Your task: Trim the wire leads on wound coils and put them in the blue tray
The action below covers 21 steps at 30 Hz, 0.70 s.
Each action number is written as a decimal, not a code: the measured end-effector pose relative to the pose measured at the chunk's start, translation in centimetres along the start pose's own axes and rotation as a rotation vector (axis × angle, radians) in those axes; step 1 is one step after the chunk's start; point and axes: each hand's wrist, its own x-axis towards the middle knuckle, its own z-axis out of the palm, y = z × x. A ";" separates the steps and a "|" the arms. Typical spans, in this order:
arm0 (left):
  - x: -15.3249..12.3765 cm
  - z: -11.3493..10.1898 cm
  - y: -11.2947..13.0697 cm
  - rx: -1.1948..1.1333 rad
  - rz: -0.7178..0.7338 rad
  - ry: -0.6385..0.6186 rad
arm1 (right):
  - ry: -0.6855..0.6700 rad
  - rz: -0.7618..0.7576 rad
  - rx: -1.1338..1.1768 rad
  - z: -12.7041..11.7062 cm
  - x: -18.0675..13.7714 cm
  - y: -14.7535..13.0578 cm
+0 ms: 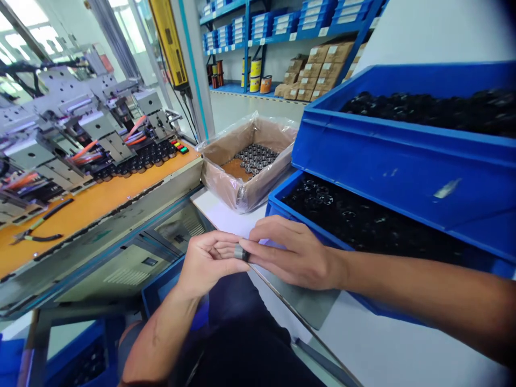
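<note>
A small grey-and-black cylindrical part [241, 252] is held between my two hands, above the near edge of the white table. My left hand [212, 255] closes on it from the left, thumb below and fingers above. From the right, the fingertips of my right hand [298, 252] press on the same part, and they cover much of its dark side. Just beyond my hands stands a plastic-lined cardboard box [223, 185] with rows of small metallic parts inside. Beside my right hand, a blue bin [282, 207] holds many black parts.
A second blue bin [363, 156] of black parts is stacked above the lower one. To the left runs a machine [105, 129] over an orange bench [108, 201], where pliers [40, 223] lie. Blue shelves [278, 40] with bins and cartons stand behind. A grey mat [310, 306] lies under my right forearm.
</note>
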 end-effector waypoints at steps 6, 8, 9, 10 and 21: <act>0.1 1.5 -1.8 0.057 0.147 0.193 | 0.065 -0.031 -0.144 0.3 0.4 0.2; 0.1 1.9 -2.5 0.059 0.220 0.230 | 0.093 -0.043 -0.161 0.3 0.3 0.3; 0.2 2.0 -2.7 0.076 0.266 0.243 | 0.111 -0.036 -0.143 0.4 0.2 0.3; 0.2 1.9 -2.8 0.111 0.316 0.253 | 0.133 -0.019 -0.115 0.4 0.2 0.3; -0.3 0.3 -0.2 0.915 0.873 0.034 | 0.114 0.171 0.145 0.0 -0.1 -1.1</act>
